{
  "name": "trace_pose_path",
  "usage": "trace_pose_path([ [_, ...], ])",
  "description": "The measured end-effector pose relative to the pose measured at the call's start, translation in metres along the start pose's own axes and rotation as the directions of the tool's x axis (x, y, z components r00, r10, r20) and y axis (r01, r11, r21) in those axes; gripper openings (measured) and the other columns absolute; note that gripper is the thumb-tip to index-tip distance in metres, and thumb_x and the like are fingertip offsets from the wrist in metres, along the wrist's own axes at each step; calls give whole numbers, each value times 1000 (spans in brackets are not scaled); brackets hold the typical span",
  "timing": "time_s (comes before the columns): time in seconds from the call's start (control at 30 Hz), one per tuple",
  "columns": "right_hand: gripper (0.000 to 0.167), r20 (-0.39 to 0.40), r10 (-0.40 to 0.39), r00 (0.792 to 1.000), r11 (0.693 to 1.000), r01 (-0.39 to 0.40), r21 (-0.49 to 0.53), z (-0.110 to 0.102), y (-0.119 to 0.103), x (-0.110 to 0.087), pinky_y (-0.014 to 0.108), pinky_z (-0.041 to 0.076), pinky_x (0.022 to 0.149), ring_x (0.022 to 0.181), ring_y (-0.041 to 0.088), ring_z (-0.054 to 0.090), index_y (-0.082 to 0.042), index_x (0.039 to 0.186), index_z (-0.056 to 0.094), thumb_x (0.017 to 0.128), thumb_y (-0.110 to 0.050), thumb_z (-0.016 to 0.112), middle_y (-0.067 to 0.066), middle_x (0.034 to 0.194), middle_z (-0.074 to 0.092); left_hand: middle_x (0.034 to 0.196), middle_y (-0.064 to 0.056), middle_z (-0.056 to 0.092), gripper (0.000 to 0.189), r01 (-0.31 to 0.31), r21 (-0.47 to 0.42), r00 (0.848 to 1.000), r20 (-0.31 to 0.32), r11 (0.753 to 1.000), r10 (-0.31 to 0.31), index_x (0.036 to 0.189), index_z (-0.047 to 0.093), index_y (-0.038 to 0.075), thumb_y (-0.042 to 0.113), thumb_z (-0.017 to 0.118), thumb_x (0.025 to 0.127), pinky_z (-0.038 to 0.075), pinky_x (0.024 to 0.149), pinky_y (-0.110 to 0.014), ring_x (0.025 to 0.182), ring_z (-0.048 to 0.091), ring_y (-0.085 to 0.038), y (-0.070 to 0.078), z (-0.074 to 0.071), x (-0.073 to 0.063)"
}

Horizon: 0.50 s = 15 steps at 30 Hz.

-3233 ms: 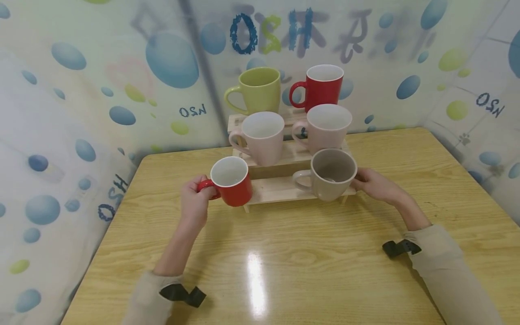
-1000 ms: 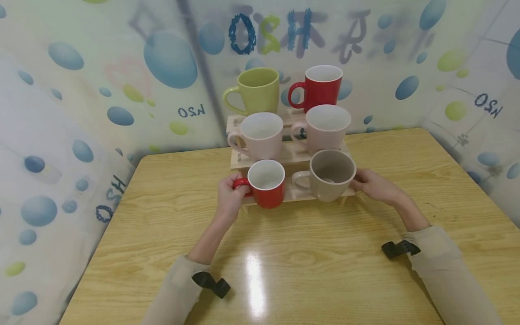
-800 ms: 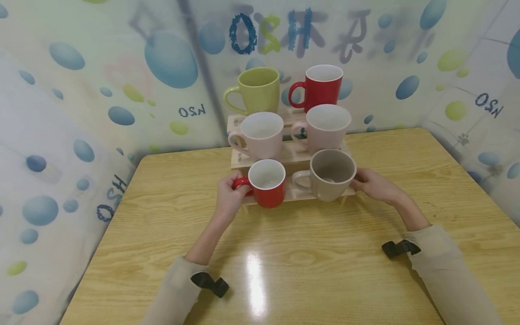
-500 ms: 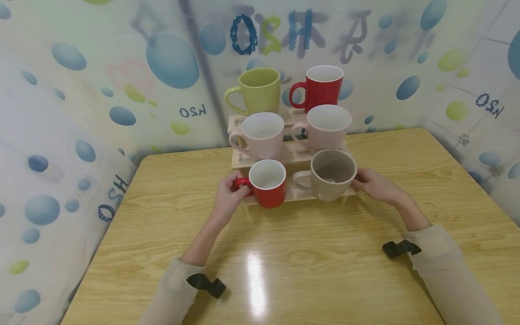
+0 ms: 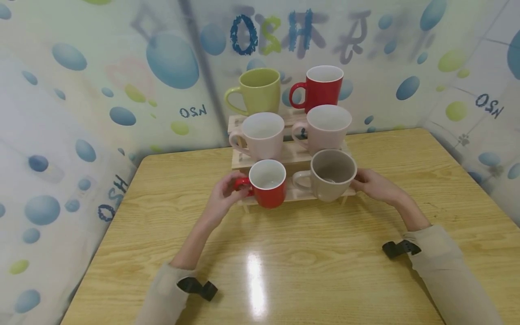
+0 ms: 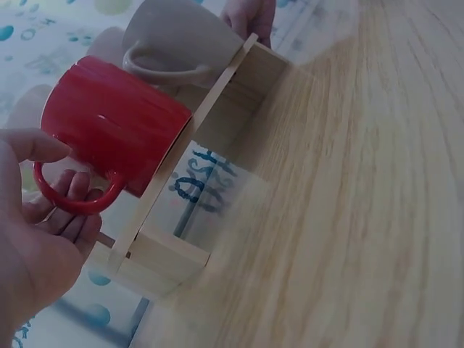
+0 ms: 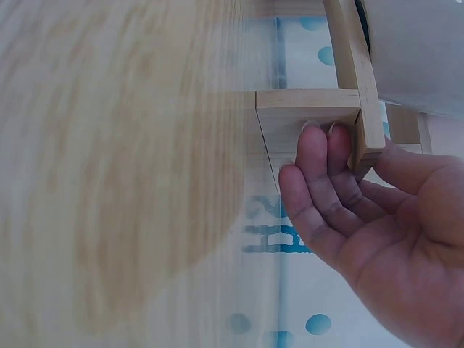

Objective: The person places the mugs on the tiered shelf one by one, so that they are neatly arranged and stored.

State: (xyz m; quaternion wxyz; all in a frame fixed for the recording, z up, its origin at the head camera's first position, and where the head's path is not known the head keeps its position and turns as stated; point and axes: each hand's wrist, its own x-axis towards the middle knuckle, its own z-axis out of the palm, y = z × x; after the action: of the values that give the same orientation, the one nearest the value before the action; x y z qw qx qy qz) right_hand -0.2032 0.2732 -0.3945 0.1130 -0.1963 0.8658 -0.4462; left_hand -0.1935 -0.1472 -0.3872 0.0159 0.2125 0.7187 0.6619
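A red mug (image 5: 269, 189) with a white inside stands upright at the left of the lowest tier of a wooden rack (image 5: 280, 159). Around its handle, my left hand (image 5: 224, 195) has thumb and fingers spread apart. In the left wrist view, the fingertips (image 6: 78, 190) show within the handle loop without pinching it. My right hand (image 5: 375, 185) grips the right end of the lowest tier, thumb above and fingers curled beneath, as the right wrist view shows. Just beside that hand stands a taupe mug (image 5: 331, 180), its handle pointing left.
Two pale pink mugs, one left (image 5: 264, 140) and one right (image 5: 325, 128), stand on the middle tier. A green mug (image 5: 260, 92) and another red mug (image 5: 323, 88) occupy the top tier. The wooden table (image 5: 304, 262) meets a patterned curtain (image 5: 162, 108) behind the rack.
My left hand moved right with the red mug and set it on the lowest tier. It has since loosened from the handle, drawing slightly left. The right hand stayed put.
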Motion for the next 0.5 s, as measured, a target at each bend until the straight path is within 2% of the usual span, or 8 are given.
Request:
trace_pose_path([
  [0.2, 42, 0, 10, 1000, 1000, -10, -14, 1, 0, 1, 33, 50, 89, 120, 38, 55, 14, 142, 42, 107, -10, 44, 31, 133, 56, 128, -18, 59, 42, 17, 55, 1000, 18, 998, -18, 134, 52, -6, 0, 61, 94, 44, 103, -32, 118, 56, -25, -4, -13, -7],
  [0.4, 41, -4, 0, 1000, 1000, 0, -12, 1, 1, 1, 32, 51, 87, 117, 34, 57, 14, 141, 44, 107, -10, 45, 30, 132, 57, 138, -19, 55, 45, 45, 63, 999, 14, 997, -46, 139, 50, -4, 4, 58, 95, 39, 110, -47, 127, 52, -27, -2, -25, -14],
  [0.5, 41, -11, -2, 1000, 1000, 1, -6, 0, 2, 0, 29, 51, 85, 114, 30, 58, 14, 140, 45, 107, -9, 45, 30, 131, 58, 138, -20, 55, 44, 50, 57, 999, 5, 997, -51, 139, 50, -4, 6, 54, 97, 41, 108, -42, 128, 51, -27, -2, -30, -16],
])
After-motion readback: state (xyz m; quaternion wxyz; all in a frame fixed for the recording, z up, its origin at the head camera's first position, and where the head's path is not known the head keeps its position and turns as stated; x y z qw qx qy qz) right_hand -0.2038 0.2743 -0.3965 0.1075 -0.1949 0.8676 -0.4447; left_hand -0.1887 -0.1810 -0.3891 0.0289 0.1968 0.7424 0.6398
